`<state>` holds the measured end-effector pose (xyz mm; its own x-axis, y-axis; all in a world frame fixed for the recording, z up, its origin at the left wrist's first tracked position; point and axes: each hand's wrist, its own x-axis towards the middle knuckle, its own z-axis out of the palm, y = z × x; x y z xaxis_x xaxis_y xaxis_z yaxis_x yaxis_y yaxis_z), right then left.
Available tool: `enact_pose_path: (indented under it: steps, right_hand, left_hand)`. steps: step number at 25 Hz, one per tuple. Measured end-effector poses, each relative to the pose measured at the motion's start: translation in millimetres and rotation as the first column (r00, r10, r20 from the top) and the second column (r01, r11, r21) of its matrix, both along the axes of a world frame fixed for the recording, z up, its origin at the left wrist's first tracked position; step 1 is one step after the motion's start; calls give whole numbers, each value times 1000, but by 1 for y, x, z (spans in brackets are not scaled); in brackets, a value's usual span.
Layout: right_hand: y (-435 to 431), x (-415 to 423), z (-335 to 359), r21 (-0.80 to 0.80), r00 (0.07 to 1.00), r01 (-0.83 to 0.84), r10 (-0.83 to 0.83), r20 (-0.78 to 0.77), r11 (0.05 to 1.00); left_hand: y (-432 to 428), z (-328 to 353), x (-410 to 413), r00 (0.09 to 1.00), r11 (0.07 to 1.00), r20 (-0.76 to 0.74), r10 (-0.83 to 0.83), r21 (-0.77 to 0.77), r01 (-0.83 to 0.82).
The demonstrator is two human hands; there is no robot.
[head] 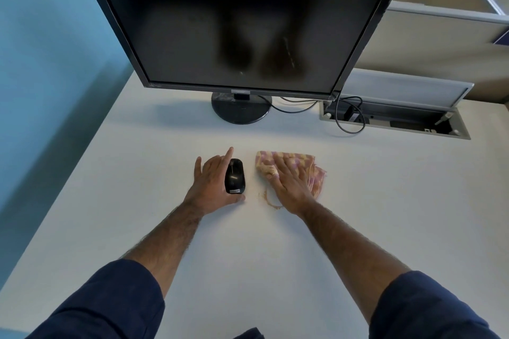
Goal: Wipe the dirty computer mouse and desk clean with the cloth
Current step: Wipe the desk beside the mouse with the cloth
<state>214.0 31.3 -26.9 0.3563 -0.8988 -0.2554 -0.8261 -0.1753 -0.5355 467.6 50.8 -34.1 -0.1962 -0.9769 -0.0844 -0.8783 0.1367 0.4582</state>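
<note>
A black computer mouse [235,175] lies on the white desk [137,173] in front of the monitor. My left hand [210,184] rests against its left side, thumb curled under its near end and index finger stretched forward. To the right lies a pink and yellow checked cloth [314,173], pressed flat onto the desk by my right hand [289,181] with its fingers spread. A brownish smear [268,199] marks the desk between the two hands, just near the cloth's front edge.
A dark monitor [242,22] on a round black stand [241,110] rises behind the hands. An open cable tray [396,115] with black cables sits at the back right. A blue wall runs along the left.
</note>
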Motion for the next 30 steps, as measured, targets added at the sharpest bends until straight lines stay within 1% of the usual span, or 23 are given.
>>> enact_pose_path:
  steps: [6, 9, 11, 12, 13, 14, 15, 16, 17, 18, 19, 20, 21, 23, 25, 30]
  right_hand:
    - [28, -2, 3, -82, 976, -219, 219, -11, 972]
    - [36, -7, 12, -21, 970, -233, 234, 68, 972]
    - [37, -7, 21, 27, 976, -213, 211, 55, 977]
    - [39, -5, 25, 14, 984, -173, 172, 39, 985]
    - [42, -1, 27, -47, 996, -76, 78, 49, 996]
    - [46, 5, 27, -152, 993, 93, -80, 89, 984]
    - [49, 12, 26, -261, 957, 289, -265, 121, 921]
    - [50, 21, 26, -323, 898, 437, -423, 116, 839]
    - [49, 30, 27, -302, 839, 533, -540, 67, 791]
    - [46, 39, 26, -202, 790, 597, -613, -23, 777]
    - [42, 47, 24, -88, 765, 629, -635, -107, 773]
    - [39, 53, 22, -11, 767, 625, -617, -177, 780]
    - [38, 57, 17, 5, 785, 589, -570, -241, 808]
    - [46, 60, 6, -76, 819, 466, -462, -339, 882]
    - [56, 55, -3, -161, 838, 383, -416, -353, 910]
    - [58, 26, -11, -203, 859, 172, -247, -447, 964]
  left_hand:
    - [-8, -2, 7, 999, 999, -39, 21, -29, -22]
    - [-10, -3, 9, 999, 999, -38, 8, -36, -9]
    - [-13, -2, 7, 1000, 1000, -29, -1, -16, 0]
    - [-14, -2, 6, 1000, 1000, -24, -2, -9, 1]
    - [-15, -1, 4, 1000, 1000, -20, -4, -6, 4]
    - [-16, -1, 2, 1000, 1000, -16, -9, -6, 9]
    - [-17, -1, 1, 1000, 1000, -10, -13, -5, 13]
    - [-17, -1, -1, 1000, 1000, -3, -16, -5, 16]
    - [-17, 0, -2, 1000, 1000, 3, -18, -5, 18]
    - [-17, 0, -3, 1000, 1000, 5, -20, -5, 20]
    - [-16, 1, -3, 1000, 1000, 4, -22, -6, 22]
    - [-16, 2, -3, 1000, 1000, 1, -23, -14, 24]
    - [-15, 3, -3, 1000, 999, 3, -25, -27, 25]
    - [-14, 5, -4, 999, 998, 21, -28, -51, 29]
    - [-14, 6, -6, 999, 998, 36, -34, -49, 36]
    - [-18, 9, -13, 996, 998, 63, -56, -22, 58]
